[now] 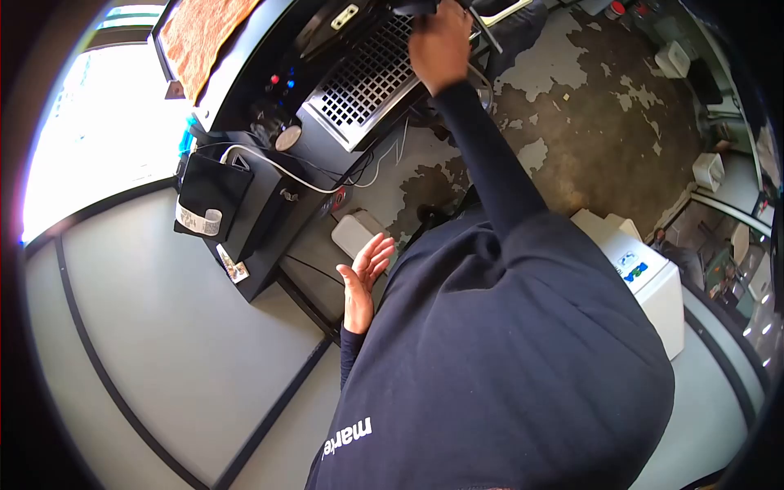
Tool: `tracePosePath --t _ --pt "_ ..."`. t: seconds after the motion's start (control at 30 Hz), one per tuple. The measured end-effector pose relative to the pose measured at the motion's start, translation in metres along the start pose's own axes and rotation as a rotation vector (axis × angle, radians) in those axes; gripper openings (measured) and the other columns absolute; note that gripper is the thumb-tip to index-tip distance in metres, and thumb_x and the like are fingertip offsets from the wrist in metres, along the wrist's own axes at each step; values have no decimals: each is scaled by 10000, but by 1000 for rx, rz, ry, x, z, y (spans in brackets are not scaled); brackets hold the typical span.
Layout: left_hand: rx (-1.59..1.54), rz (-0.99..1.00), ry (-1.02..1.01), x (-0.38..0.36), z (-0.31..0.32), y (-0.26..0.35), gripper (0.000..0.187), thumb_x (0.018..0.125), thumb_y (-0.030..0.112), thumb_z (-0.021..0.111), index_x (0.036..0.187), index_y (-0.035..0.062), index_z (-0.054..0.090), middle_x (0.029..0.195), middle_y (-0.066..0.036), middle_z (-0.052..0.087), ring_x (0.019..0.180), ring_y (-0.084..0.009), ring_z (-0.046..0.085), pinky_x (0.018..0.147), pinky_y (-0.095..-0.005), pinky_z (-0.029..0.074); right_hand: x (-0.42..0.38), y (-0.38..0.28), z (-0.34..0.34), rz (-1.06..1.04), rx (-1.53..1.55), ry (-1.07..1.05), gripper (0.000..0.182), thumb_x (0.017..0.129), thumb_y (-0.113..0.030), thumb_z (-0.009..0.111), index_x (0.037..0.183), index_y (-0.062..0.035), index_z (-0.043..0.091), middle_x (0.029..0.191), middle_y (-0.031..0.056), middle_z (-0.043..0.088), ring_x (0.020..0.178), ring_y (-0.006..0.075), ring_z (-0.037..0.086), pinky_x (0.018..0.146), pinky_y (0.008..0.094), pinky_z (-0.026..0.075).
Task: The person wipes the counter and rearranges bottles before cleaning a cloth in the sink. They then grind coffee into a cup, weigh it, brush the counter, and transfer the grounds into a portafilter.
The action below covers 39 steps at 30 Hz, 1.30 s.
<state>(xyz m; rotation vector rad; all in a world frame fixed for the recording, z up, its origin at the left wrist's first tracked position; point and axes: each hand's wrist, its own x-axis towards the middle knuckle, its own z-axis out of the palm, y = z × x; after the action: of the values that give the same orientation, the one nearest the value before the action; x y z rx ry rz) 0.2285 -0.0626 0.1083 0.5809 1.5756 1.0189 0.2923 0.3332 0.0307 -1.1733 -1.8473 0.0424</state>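
Observation:
My right hand reaches up to the front of what looks like an espresso machine, at the top of the view. Its fingers are curled at a black handle, which the frame edge partly cuts off. Just left of that hand is the metal drip tray grate. Nearer my body, my left hand is raised with its palm partly turned up. The thumb and fingers are apart, and it holds nothing.
An orange cloth lies at upper left. Below it stand a glass jar and a black printer with a curled receipt. White cables trail from the counter. A white box stands right of me, beside the worn floor.

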Motion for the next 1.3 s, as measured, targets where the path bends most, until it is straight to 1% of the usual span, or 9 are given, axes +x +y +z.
tracePosePath --t 0.03,0.23,0.47,0.57,0.63,0.8,0.93,1.13,1.3 --pt "18 -26 -13 -6 -10 -7 1122 889 877 74 1528 22 420 1484 -140 535 1382 -243 494 1176 -387 325 -4 8 44 -16 -382 -23 378 893 -364 715 1152 -90 703 1327 236 612 1293 383 522 1062 564 391" --pt "-48 -45 -87 -28 -56 -40 1152 866 893 129 1517 -14 411 1473 -178 532 1366 -250 509 1179 -377 351 -68 -130 39 -75 25 -562 472 918 -227 530 1308 27 613 1419 225 558 1346 337 520 1176 509 326" --pt "-132 -2 -139 -27 -98 -60 1162 855 903 159 1504 -23 425 1461 -190 542 1347 -277 525 1184 -404 354 -59 -30 -34 -211 -60 -544 464 848 -26 564 1306 -79 622 1373 78 613 1323 255 542 1174 479 340" --pt "-169 -30 -80 -35 -98 -61 1157 857 901 167 1501 -24 429 1461 -197 542 1344 -283 527 1186 -412 359 -31 10 -24 -65 -337 -17 443 863 -29 539 1296 -61 627 1363 116 607 1287 300 553 1138 471 368" --pt "-158 -22 -75 -32 -98 -61 1158 856 903 174 1503 -23 429 1461 -200 540 1351 -291 520 1188 -424 357 -31 -60 -49 62 -254 -674 449 922 -71 498 1360 -49 591 1431 128 576 1353 302 518 1170 470 353" --pt "-147 -10 -145 -19 -107 -56 1187 831 927 194 1508 -21 424 1468 -197 531 1357 -298 509 1197 -444 340 -133 -75 -30 -356 254 -520 435 999 -105 452 1417 -58 563 1522 119 513 1456 278 433 1252 478 269" --pt "-166 -83 -65 -21 -97 -53 1223 802 950 214 1511 -25 417 1473 -208 523 1367 -303 500 1201 -443 335 -44 23 -13 -95 -320 -183 426 933 -116 507 1327 20 590 1443 191 540 1412 317 453 1173 439 353" --pt "-13 -129 -177 -12 -80 -30 1258 780 966 229 1513 -43 400 1481 -221 510 1373 -311 495 1200 -449 340 15 -45 99 260 -353 -264 450 915 -184 536 1305 27 609 1407 283 548 1389 455 436 1171 488 344" --pt "-45 -154 -136 -10 -63 -21 1261 780 966 235 1521 -43 385 1491 -216 501 1376 -306 491 1200 -445 340 -28 -84 36 113 115 -468 424 945 -158 540 1316 33 611 1368 262 591 1345 393 512 1134 467 398"
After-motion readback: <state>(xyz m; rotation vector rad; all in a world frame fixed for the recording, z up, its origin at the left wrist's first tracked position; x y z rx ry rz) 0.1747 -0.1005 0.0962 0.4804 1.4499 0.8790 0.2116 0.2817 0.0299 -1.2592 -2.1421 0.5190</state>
